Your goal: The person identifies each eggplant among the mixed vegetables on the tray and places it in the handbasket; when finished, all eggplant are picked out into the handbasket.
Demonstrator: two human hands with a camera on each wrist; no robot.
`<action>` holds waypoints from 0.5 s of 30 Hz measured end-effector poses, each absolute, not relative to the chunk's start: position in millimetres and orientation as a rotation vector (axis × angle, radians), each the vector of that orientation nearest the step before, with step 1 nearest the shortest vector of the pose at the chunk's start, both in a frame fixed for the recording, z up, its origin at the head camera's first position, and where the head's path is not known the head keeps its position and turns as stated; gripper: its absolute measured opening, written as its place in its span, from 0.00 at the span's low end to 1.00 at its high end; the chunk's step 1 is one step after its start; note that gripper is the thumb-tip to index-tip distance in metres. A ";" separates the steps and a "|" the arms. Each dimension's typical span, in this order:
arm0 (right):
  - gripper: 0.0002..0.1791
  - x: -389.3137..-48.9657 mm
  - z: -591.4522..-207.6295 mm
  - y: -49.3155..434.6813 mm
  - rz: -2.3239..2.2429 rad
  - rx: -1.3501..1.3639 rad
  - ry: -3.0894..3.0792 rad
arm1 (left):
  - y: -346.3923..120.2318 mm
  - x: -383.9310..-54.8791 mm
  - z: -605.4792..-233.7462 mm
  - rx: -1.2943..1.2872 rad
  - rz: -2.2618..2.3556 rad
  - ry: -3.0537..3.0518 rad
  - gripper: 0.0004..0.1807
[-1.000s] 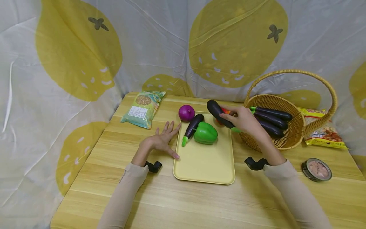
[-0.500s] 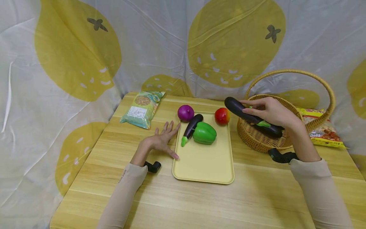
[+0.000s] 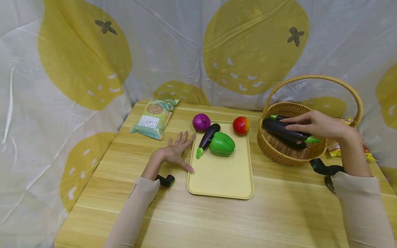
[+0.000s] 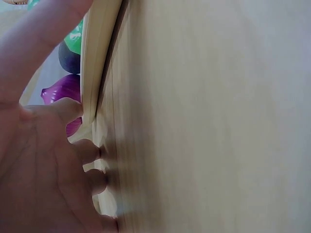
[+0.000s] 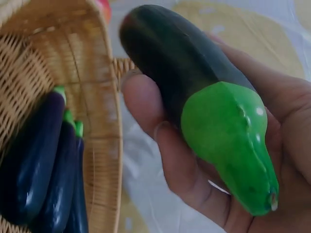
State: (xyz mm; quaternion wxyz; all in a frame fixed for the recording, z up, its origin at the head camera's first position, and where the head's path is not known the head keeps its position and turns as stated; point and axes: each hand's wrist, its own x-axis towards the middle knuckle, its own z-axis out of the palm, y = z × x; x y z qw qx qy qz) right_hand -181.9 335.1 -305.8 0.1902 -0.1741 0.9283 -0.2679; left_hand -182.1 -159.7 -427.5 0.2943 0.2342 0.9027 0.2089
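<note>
My right hand grips an eggplant over the wicker basket, its green stem end toward the palm. In the right wrist view, 3 more eggplants lie side by side in the basket. With fingers spread, my left hand touches the left edge of the yellow tray. On that tray are a small eggplant, a green bell pepper and a red-yellow round fruit. A purple onion sits at the tray's far left corner.
A bag of grain or beans lies at the back left. Behind the basket is a yellow snack bag, partly covered by my right arm. A can shows a little beside the right wrist. The basket's tall handle arches overhead.
My right hand has carried the eggplant rightward from above the tray's far end to over the basket, uncovering the red-yellow fruit. My left hand has stayed in place.
</note>
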 end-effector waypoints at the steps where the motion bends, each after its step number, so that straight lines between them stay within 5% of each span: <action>1: 0.23 -181.4 -306.7 339.2 -0.758 -0.480 2.595 | -159.6 -182.0 -427.8 0.623 0.556 2.403 0.78; 15: 0.21 -205.3 -336.2 348.1 -0.737 -0.521 2.565 | -159.2 -182.3 -428.3 0.616 0.538 2.410 0.77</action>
